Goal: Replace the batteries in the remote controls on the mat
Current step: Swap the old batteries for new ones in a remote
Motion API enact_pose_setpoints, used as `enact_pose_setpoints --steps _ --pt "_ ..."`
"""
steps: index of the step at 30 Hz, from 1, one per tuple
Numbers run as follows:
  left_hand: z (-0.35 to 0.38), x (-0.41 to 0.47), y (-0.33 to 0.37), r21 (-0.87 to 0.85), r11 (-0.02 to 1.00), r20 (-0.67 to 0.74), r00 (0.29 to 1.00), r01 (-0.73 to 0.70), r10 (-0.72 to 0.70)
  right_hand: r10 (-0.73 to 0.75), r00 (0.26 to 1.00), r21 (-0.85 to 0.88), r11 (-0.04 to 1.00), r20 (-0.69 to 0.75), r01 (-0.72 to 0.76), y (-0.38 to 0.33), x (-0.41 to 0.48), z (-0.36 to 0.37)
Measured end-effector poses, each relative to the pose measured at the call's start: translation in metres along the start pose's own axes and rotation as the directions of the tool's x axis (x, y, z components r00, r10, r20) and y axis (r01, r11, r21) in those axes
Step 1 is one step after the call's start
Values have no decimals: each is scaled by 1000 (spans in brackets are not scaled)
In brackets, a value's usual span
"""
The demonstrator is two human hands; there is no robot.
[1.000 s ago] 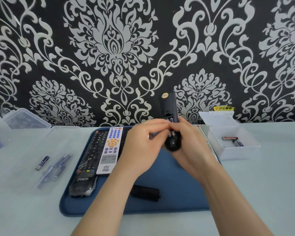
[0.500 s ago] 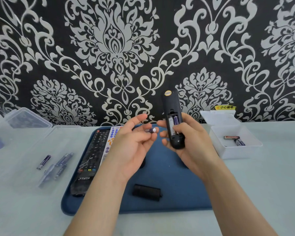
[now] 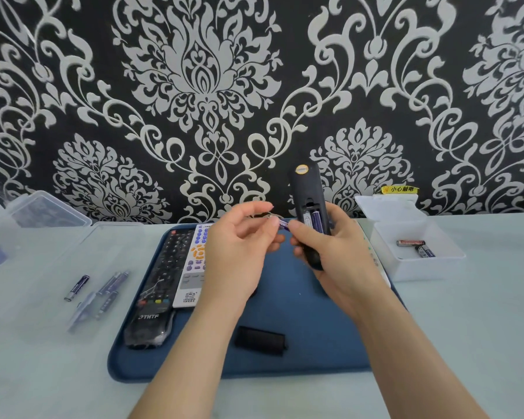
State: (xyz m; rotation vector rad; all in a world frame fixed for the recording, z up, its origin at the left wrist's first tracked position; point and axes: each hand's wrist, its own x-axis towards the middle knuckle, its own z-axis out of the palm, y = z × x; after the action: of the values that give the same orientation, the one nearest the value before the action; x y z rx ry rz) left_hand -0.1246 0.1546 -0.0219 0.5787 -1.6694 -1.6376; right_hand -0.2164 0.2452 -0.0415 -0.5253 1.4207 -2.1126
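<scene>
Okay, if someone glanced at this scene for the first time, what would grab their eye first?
The right hand holds a black remote upright above the blue mat, its battery bay open toward the camera, while the left hand pinches a small battery just beside it. Behind them, bold black-and-silver wallpaper fills the upper half. A black battery cover lies on the mat's near part.

Black wallpaper (image 3: pixel 254 40) carries silver damask at twelve o'clock; blue mat (image 3: pixel 300 316), pale counter (image 3: pixel 466 328); black remote (image 3: pixel 161 273), white remote (image 3: pixel 191 279) at nine.
</scene>
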Motion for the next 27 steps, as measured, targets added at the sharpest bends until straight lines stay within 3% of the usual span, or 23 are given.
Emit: enact_pose_setpoints --steps 3,9,14,19,23,27 --pt "3 0 4 25 990 -77 988 -136 137 66 998 66 996 7 -66 -2 -1 4" --pt "10 -3 -5 280 902 19 941 -329 337 79 996 6 997 34 -79 1 1 5" --pt "10 3 -11 471 694 72 808 -545 585 66 998 -18 998 15 -66 4 3 6" --pt "11 7 -17 554 624 175 810 -551 560 33 999 2 999 -4 -33 4 3 4" --pt "10 6 -18 519 653 230 826 -551 515 5 1000 -8 1000 -15 -5 2 1 3" --pt "11 5 -15 477 723 186 862 -499 472 -18 1000 -64 998 8 18 2 1 3"
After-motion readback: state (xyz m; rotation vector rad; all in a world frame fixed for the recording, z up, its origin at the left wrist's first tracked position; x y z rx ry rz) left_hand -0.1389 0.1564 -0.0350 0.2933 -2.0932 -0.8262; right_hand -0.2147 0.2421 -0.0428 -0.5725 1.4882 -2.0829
